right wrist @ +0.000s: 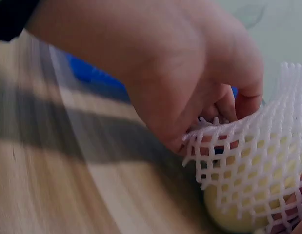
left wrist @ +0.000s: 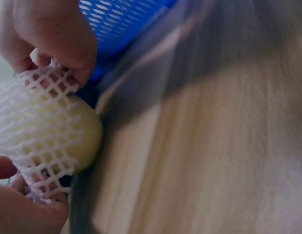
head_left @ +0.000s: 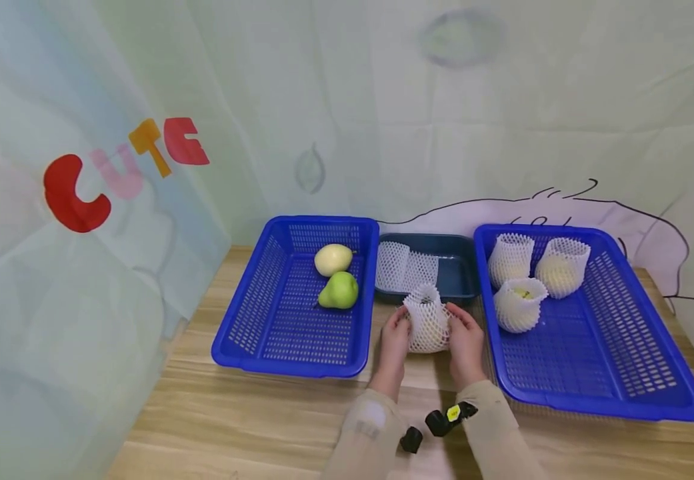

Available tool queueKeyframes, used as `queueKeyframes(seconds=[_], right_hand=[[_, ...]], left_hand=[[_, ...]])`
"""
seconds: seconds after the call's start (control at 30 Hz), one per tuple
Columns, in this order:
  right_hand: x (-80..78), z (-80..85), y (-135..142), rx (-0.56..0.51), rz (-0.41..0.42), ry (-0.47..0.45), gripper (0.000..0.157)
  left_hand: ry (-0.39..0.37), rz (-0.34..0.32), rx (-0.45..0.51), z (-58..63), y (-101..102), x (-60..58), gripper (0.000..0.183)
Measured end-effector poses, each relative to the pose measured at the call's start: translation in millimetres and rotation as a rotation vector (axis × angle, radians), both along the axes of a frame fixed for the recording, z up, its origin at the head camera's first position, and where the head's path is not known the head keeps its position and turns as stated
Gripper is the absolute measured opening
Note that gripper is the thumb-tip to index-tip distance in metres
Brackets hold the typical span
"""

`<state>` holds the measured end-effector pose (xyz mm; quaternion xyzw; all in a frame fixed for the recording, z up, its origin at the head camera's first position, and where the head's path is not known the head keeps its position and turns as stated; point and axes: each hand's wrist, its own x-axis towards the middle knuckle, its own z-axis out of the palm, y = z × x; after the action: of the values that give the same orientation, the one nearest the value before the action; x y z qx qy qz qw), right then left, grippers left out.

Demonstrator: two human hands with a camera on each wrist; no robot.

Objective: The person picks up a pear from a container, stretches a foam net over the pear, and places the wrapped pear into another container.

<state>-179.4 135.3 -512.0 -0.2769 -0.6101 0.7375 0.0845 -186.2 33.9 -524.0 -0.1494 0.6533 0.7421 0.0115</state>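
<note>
A white foam net sleeve (head_left: 427,333) stands over the wooden table, between both hands, with its narrower end upward. Inside it is a pale yellow pear (left wrist: 91,134), whose rounded end pokes out past the net's edge in the left wrist view. My left hand (head_left: 393,341) pinches the net's edge on one side. On the opposite side my right hand (head_left: 467,341) pinches the edge too, its fingertips partly under the mesh in the right wrist view. The pear's upper part is mostly covered by the mesh.
A blue basket (head_left: 289,365) on the left holds a pale pear (head_left: 333,260) and a green pear (head_left: 341,291). Behind the hands, a dark tray (head_left: 461,273) holds flat foam nets (head_left: 392,267). The right blue basket (head_left: 599,400) contains three net-wrapped fruits (head_left: 517,313).
</note>
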Motion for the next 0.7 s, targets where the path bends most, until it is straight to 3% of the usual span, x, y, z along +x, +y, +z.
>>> queueKeyframes(seconds=[0.13,0.2,0.33,0.43,0.5,0.6,0.7], right_hand=[[-1.7,-8.7,3.9,0.008,0.023,-0.028,0.034],[-2.4,-11.6,6.0,0.048,0.057,-0.051,0.035],[-0.9,-14.5,11.1,0.207,0.122,-0.051,0.036],[2.5,-12.2,14.0,0.265,0.142,-0.013,0.041],[5.1,-10.3,15.2,0.270,0.206,0.017,0.047],[9.6,-9.2,14.0,0.289,0.396,0.038,0.060],[13.4,-10.7,9.1,0.338,0.529,0.059,0.074]], left_hand=[[0.002,-0.046,-0.073,-9.3,-1.7,-1.9,0.041],[0.022,-0.047,-0.156,-11.6,-3.2,-1.9,0.040],[0.086,0.031,-0.400,-10.1,-5.7,1.6,0.037],[0.109,0.078,-0.465,-5.3,-7.5,5.6,0.035],[0.090,0.033,-0.408,-0.8,-8.6,8.6,0.033],[0.012,-0.102,-0.243,2.1,-9.1,11.3,0.039],[-0.022,-0.190,-0.032,-5.4,-9.4,13.3,0.048]])
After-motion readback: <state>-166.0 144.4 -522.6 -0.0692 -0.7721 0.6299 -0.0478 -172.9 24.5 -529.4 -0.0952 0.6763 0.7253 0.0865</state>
